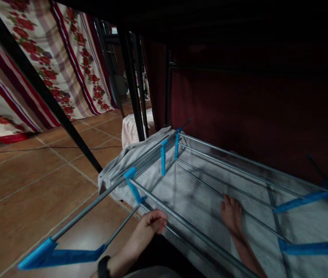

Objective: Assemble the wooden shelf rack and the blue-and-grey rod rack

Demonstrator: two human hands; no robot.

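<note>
Mostly grey-rodded drying rack (187, 225), blue joints (163, 156).

- This looks like a home, an indoor laundry corner.
- Floral sheets (65, 50) hang on the left above a brown tile floor (22, 181).
- A rack (181, 221) with blue clips stands over a grey blanket (198, 193).
- A dark red curtain (253, 104) hangs behind it.

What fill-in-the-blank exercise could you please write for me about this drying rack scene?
The left hand, a black band on its ____, grips a metal rod.
The right hand lies flat on the ____ cloth.
The plastic joints of the rack are ____.
Missing words: wrist; grey; blue.
</note>
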